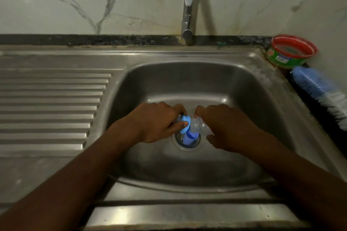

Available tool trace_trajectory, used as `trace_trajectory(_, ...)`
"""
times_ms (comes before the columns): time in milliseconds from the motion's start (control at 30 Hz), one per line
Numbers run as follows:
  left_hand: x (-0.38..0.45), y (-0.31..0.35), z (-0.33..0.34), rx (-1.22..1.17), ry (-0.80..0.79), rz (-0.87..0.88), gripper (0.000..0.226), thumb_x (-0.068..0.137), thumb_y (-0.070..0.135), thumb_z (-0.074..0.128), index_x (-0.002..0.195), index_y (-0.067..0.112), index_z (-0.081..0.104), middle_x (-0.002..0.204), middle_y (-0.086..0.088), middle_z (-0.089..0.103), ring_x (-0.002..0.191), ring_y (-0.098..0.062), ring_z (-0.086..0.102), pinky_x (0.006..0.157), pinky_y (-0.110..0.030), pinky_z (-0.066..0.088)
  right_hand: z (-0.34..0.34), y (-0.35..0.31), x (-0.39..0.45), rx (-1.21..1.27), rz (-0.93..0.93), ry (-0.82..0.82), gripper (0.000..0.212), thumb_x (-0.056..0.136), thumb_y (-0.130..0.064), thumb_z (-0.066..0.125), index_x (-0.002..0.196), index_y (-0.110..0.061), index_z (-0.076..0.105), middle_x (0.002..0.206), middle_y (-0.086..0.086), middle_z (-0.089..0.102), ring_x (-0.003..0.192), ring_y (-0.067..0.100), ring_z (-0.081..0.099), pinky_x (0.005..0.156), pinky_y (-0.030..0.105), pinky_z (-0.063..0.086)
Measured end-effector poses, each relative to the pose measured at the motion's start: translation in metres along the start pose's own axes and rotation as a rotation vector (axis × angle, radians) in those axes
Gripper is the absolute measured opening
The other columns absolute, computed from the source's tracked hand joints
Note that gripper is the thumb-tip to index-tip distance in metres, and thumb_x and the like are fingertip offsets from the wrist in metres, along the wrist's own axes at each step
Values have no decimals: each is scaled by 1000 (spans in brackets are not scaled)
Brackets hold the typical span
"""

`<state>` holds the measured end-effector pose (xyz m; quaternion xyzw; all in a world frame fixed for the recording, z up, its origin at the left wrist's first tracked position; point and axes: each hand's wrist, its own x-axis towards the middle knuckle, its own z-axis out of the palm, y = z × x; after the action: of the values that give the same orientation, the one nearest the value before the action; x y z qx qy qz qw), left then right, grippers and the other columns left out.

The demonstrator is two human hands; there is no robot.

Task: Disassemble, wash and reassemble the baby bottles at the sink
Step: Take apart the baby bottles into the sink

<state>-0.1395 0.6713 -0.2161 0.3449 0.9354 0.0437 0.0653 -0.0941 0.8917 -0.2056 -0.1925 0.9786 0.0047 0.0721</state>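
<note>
One clear baby bottle (200, 126) is held over the drain (187, 141) at the middle of the sink (244, 84), grasped by the right hand (231, 127); its blue collar (185, 124) is pinched by the left hand (155, 122). A blue cap (189, 138) lies on the drain. Disassembly is judged underway; no running water is seen at the tap (187, 5), so washing and reassembly are judged outstanding. A brush (317, 92) and soap tub (291, 52) sit at the sink's right edge.
</note>
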Motion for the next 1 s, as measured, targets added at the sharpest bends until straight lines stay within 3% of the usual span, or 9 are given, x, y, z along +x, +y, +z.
trace_trajectory(167, 5, 2, -6, 63, 61, -35, 45, 100, 63, 36, 132, 35, 50, 104, 8, 67, 94, -12, 63, 80, -34, 51, -4, 6, 4, -41, 37, 3, 55, 82, -31, 76, 127, -25, 44, 115, 0, 59, 102, 21, 58, 75, 32, 46)
trace_trajectory(333, 8, 5, -6, 42, 47, -74, 50, 98, 65, 42, 135, 33, 50, 92, 14, 53, 84, -6, 51, 74, -31, 43, -6, 15, 15, 62, 100, -92, 62, 79, -29, 80, 130, -25, 46, 117, -1, 57, 99, 20, 54, 80, 33, 48)
trace_trajectory(533, 10, 7, -5, -25, 3, -52, 53, 97, 63, 49, 136, 27, 54, 123, 4, 66, 109, -16, 62, 83, -33, 46, -3, 19, 21, 112, 79, -97, 69, 77, -33, 84, 137, -25, 49, 119, -2, 58, 95, 14, 48, 81, 30, 44)
trace_trajectory(833, 12, -2, -5, 56, 14, -44, 58, 90, 67, 58, 138, 36, 47, 131, 9, 64, 111, -14, 62, 89, -37, 51, -13, 21, 21, 45, 128, -203, 75, 81, -25, 83, 145, -23, 44, 134, 3, 55, 101, 14, 47, 83, 28, 41)
trace_trajectory(1000, 11, 0, -6, 34, -7, -34, 58, 91, 66, 57, 139, 35, 49, 133, 9, 63, 111, -13, 61, 90, -38, 51, -17, 28, 12, 85, 177, -222, 79, 80, -30, 84, 147, -23, 42, 139, 3, 53, 116, 21, 53, 88, 29, 42)
